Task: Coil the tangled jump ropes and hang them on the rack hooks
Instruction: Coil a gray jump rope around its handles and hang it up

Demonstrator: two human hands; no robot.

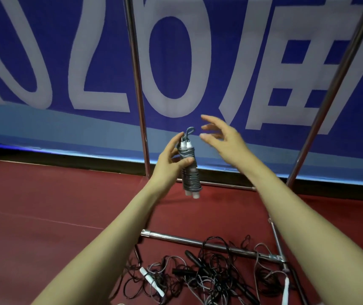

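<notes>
Now upright, coiled jump rope (189, 166), left hand (171, 158) gripping

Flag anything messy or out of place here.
The tangled jump ropes lie heaped on the red floor, cords looped over one another and crossing the rack's base bar, handles scattered. The coiled grey rope in the left hand looks tidy.

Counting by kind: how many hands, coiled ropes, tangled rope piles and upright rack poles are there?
Bare hands (left hand, right hand): 2
Coiled grey jump rope with white handles: 1
Tangled pile of dark jump ropes: 1
Upright shiny metal rack poles: 2
Total: 6
</notes>
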